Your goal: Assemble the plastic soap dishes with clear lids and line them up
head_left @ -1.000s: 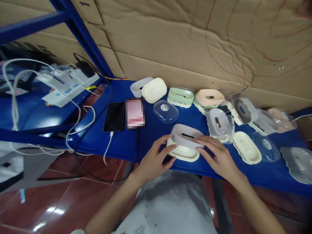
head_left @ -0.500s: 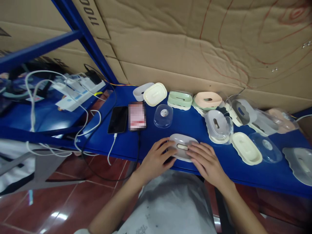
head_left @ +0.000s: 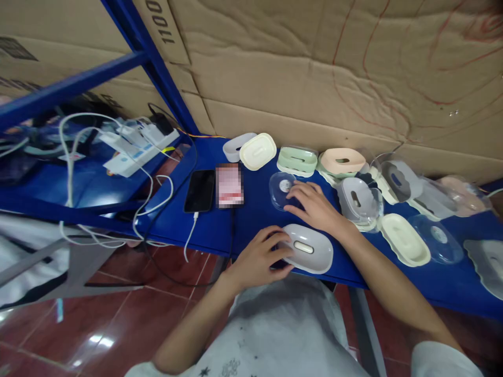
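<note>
A grey oval soap dish (head_left: 314, 256) with a slot in its middle lies near the front edge of the blue table. Through the slot a pale strip shows. My left hand (head_left: 261, 256) has its curved fingers and thumb around the dish's left end. Farther back, my right hand (head_left: 314, 207) grips the right edge of a clear plastic lid (head_left: 278, 192), which bears a round white sticker. Its thumb is at the near side and its fingers at the far side; part of the lid is hidden under them.
Several soap dishes stand along the back and right, among them a green dish (head_left: 297, 157), a peach dish (head_left: 342, 159) and a cream tray (head_left: 403, 238). To the left lie a phone (head_left: 199, 191), a blurred pink item (head_left: 230, 184), cables and a power strip (head_left: 135, 154).
My right hand has left the grey dish and reached back to the clear lid, which has shifted slightly right. My left hand remains on the dish. The view has turned a little.
</note>
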`<state>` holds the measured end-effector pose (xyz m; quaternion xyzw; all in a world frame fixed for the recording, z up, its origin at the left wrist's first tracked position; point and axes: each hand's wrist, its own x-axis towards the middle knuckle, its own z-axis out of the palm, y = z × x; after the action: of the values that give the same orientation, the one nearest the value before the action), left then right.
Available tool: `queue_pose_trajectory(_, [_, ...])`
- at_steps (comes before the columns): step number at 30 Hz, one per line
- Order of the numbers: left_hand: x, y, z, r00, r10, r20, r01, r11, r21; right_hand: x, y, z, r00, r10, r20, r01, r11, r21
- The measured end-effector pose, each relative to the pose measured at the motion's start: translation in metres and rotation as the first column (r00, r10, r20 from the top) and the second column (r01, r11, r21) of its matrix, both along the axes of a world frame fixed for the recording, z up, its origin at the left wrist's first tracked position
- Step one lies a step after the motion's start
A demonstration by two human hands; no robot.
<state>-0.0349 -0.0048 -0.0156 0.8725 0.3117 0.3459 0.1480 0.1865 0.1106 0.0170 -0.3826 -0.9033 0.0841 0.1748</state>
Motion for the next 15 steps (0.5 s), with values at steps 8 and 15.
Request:
queue_pose_trajectory(8, [0.000,0.000,-0.003,0.999,0.035,0.027,-0.034,0.999,-0.038,0.026,-0.016,-0.003,0.974,-0.225,0.038,0.224,0.974,0.024])
queue_pose_trajectory(15, [0.004,0.002,-0.015,0.968,0.238,0.085,-0.233,0.971,-0.059,0.058,-0.024,-0.013,0.837,-0.324,-0.441,0.229,0.939,-0.256])
